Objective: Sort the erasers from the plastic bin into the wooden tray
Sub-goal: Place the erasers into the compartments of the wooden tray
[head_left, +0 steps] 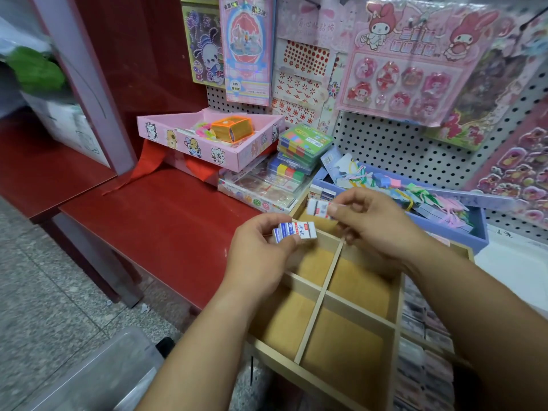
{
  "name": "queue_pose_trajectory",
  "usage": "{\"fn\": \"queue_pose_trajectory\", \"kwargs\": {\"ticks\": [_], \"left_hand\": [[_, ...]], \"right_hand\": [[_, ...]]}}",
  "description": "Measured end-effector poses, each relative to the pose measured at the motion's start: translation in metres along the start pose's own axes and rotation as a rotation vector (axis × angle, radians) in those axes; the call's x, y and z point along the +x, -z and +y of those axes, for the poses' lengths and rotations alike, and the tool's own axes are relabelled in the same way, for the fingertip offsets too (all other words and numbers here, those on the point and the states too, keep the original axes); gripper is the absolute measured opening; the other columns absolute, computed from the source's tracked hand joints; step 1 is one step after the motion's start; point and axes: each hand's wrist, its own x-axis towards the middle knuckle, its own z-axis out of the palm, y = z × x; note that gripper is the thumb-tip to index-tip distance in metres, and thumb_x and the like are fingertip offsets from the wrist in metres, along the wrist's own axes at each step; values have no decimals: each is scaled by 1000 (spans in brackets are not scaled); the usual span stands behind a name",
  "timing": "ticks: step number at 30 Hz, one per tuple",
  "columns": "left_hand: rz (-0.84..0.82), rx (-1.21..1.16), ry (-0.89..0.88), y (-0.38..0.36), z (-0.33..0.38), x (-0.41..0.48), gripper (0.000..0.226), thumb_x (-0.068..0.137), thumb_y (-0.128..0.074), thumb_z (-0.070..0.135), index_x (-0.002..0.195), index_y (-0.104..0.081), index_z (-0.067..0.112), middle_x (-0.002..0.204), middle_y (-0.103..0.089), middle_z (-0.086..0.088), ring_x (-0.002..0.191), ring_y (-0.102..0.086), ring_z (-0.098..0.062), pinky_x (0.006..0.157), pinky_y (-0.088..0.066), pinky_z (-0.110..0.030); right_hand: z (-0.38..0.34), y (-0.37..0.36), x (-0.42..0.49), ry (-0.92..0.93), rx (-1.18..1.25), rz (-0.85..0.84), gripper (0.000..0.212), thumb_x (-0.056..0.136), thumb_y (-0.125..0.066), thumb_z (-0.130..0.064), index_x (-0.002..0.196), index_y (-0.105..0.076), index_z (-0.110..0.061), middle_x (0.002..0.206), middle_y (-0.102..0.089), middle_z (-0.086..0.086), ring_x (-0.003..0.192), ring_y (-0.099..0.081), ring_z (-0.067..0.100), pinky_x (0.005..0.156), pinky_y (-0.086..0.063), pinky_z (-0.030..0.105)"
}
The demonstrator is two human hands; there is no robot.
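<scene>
Left hand [261, 250], centre of frame, held a small stack of erasers [293, 231], thumb on the near side, fingers curled behind. White blocks, blue-and-red printed sleeves; at least two, exact count unclear.

Right hand [373, 223], just right of it, pinched a single eraser [318, 207] between thumb and fingertips. That one was motion-blurred.

Both hands hovered above the far end of the wooden tray [345, 351], apart from each other and not touching the tray.

The tray sat at lower centre, partly on the red bench [166, 221], split by thin dividers. The four compartments in clear view showed bare bottoms, with no erasers in them.

A few more sleeved erasers [321, 193] stood beyond the right hand. Could not tell whether they sat in the tray's far section or in the blue box [474, 232] behind it.

A translucent plastic bin [103, 375] lay at lower left on the floor, contents not visible.

Judgement: early stage. Erasers were in hand but hardly any were placed, and most of the sorting was left.
</scene>
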Motion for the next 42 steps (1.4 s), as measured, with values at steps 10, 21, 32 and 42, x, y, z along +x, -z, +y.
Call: {"fn": "queue_pose_trajectory", "kwargs": {"ticks": [10,21,32,42], "left_hand": [[12,79,-4,0,-2,0,24,82,-81,6,94,-74,26,87,-76,7,69,-66,-3,71,-53,-21],[16,69,-3,-1,-2,1,25,83,-80,5,100,-74,24,91,-77,6,76,-69,-7,77,-57,-24],[9,13,9,-3,-3,3,29,84,-79,2,106,-74,19,96,-77,0,75,-72,-16,84,-61,-46],[46,16,-27,0,-3,4,38,80,-80,-2,105,-72,25,96,-75,-1,82,-72,-17,88,-60,-49]], "right_hand": [[26,26,42,61,-602,266,18,83,-83,-18,93,-67,-20,84,-66,-1,82,-65,22,76,-52,35],[29,5,54,152,-914,397,24,90,-72,-31,112,-72,-23,104,-72,2,99,-63,27,74,-50,36],[14,0,27,135,-550,312,20,90,-74,-38,97,-62,-23,70,-63,-5,69,-64,19,64,-50,35],[-1,-21,0,36,-27,-110,4,94,-70,-11,95,-66,-12,79,-68,17,69,-58,27,57,-48,32]]}}
